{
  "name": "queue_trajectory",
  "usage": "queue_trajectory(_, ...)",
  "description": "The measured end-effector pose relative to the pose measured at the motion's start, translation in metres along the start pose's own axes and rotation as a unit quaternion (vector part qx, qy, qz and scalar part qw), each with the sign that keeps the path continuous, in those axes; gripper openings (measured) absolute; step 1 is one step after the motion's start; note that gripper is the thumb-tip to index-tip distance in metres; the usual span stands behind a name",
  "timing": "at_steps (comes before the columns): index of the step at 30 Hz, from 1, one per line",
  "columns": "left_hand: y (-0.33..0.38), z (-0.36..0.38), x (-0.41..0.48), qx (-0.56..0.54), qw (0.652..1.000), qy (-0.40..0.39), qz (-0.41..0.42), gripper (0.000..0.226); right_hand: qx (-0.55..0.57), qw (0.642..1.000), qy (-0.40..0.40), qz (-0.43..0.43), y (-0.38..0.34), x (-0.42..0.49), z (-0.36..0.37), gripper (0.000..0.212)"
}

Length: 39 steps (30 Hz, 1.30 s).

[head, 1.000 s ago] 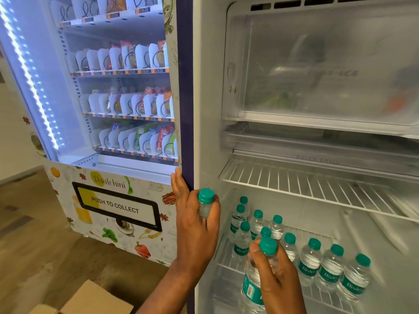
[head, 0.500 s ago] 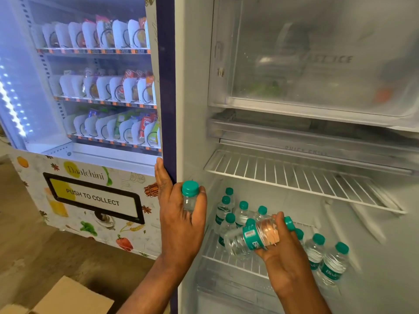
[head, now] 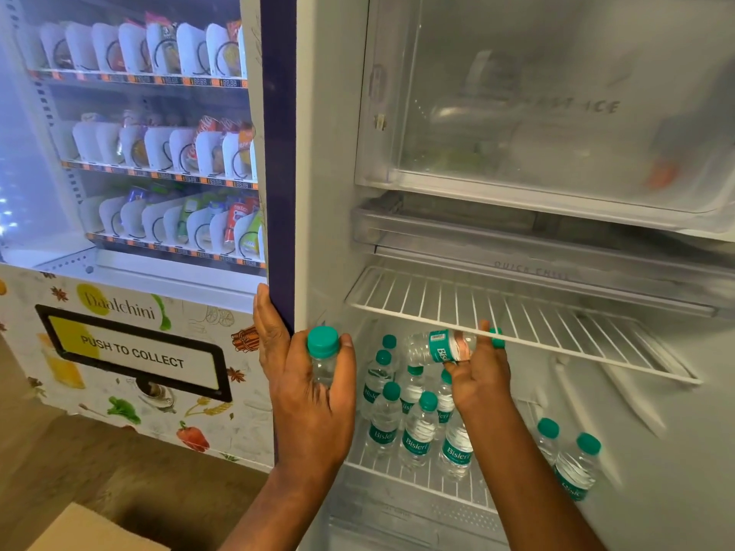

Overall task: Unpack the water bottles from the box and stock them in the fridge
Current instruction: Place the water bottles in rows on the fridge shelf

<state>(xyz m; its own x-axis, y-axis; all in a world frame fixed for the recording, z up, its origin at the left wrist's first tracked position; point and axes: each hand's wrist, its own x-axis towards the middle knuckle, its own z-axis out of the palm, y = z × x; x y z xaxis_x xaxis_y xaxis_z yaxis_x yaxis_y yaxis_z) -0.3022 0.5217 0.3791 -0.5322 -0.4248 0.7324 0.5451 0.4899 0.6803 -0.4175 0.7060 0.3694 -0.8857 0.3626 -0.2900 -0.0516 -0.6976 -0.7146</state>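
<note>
The left hand grips an upright water bottle at the fridge's left edge. The right hand, fingers curled, holds a second bottle sideways just under the front of the upper wire shelf. More bottles stand on the lower shelf. The box sits near left.

Site: a shared pantry or small shop corner, not a home kitchen. Beside the open fridge stands a lit vending machine: priced rows of snacks, a "PUSH TO COLLECT" flap. I see the fridge shelf carrying many identical water bottles.
</note>
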Motion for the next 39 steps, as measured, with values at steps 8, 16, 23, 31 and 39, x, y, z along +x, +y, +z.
queue_trajectory(8, -0.014, 0.010, -0.004, 0.027, 0.998, 0.033, 0.035, 0.024, -0.006, 0.998, 0.014, -0.054, 0.004, 0.040, 0.015, 0.037)
queue_trajectory(16, -0.025, 0.018, -0.002, 0.069, 0.993, 0.072, 0.063, 0.028, -0.219, 0.964, 0.030, -0.146, 0.019, 0.067, 0.023, 0.046)
queue_trajectory(23, -0.026, 0.024, -0.003, 0.070, 0.992, 0.089, 0.056, 0.030, -0.330, 0.929, -0.011, -0.170, 0.032, 0.082, 0.031, 0.042)
queue_trajectory(31, -0.028, 0.024, -0.002, 0.066, 0.991, 0.097, 0.068, 0.020, -0.387, 0.902, -0.036, -0.188, 0.052, 0.098, 0.027, 0.029)
queue_trajectory(39, -0.030, 0.025, -0.003, 0.077, 0.990, 0.095, 0.065, 0.028, -0.446, 0.874, -0.034, -0.190, 0.068, 0.121, 0.021, 0.057)
